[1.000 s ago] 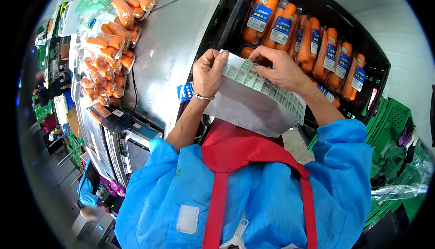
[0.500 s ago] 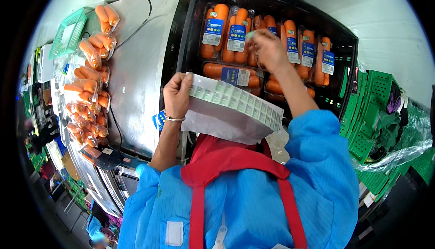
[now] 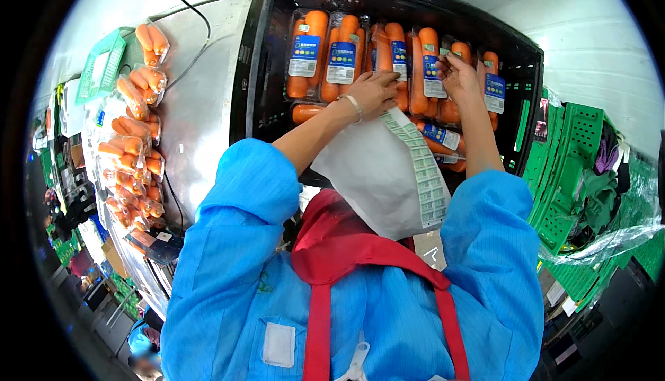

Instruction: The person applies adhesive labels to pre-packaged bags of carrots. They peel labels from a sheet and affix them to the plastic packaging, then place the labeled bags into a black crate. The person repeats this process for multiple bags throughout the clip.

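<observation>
My left hand (image 3: 376, 94) reaches into the black crate, its fingertips against a carrot pack (image 3: 397, 52). A sheet of small pale green stickers (image 3: 424, 176) on white backing hangs from beneath that hand. To its right, my right hand (image 3: 459, 78) is bent over the labelled carrot packs, its fingers drawn together close to one pack (image 3: 427, 66). Anything between those fingertips is too small to make out. The packs are clear with blue and white labels, and several bear a small green sticker near the top.
The black crate (image 3: 258, 80) surrounds the packs. Left of it, a metal table (image 3: 201, 114) carries a pile of bagged carrots (image 3: 128, 149) and a green basket (image 3: 100, 69). Stacked green crates (image 3: 571, 145) stand at the right, with clear plastic film and dark cloth.
My left hand has moved right and forward onto the packs, swinging the sticker sheet from lying crosswise to hanging down. My right hand has shifted right across the packs.
</observation>
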`<state>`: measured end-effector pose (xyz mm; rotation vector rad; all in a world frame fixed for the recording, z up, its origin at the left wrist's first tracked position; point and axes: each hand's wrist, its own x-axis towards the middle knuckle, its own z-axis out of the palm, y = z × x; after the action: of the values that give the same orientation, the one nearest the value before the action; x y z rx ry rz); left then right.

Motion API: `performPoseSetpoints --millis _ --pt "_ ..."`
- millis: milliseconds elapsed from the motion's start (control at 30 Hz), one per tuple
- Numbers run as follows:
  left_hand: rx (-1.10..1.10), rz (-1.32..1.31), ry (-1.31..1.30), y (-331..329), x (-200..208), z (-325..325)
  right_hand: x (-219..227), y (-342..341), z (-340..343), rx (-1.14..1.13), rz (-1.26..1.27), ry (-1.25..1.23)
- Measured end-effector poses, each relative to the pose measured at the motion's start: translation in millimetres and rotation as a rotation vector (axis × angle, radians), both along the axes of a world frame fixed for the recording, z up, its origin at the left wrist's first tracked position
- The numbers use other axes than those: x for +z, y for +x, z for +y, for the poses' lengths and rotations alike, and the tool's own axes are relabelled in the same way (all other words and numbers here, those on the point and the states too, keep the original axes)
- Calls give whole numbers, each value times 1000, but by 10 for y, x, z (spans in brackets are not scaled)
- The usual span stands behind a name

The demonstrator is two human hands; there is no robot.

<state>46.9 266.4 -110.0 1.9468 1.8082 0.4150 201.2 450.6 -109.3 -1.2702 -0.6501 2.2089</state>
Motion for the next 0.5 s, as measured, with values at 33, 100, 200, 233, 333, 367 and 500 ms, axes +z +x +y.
performPoseSetpoints --millis 33,100,200,233,333,367,500 --pt "-8 69 6 19 -6 -53 -27 67 10 19 1 12" --pt "-37 171 -35 5 18 -129 -39 81 6 23 0 19" --pt "-55 293 -75 -73 91 -281 -83 -86 -52 67 38 38" --pt "-31 289 -112 -104 40 -341 -91 -194 -64 92 45 73" --pt "32 225 -189 -149 16 -438 -55 -519 -93 117 -16 12" --pt "21 216 -169 -154 7 -449 -11 -627 -117 86 -60 -3" --pt "14 221 -131 -116 -29 -475 -150 -855 -104 5 -108 -38"
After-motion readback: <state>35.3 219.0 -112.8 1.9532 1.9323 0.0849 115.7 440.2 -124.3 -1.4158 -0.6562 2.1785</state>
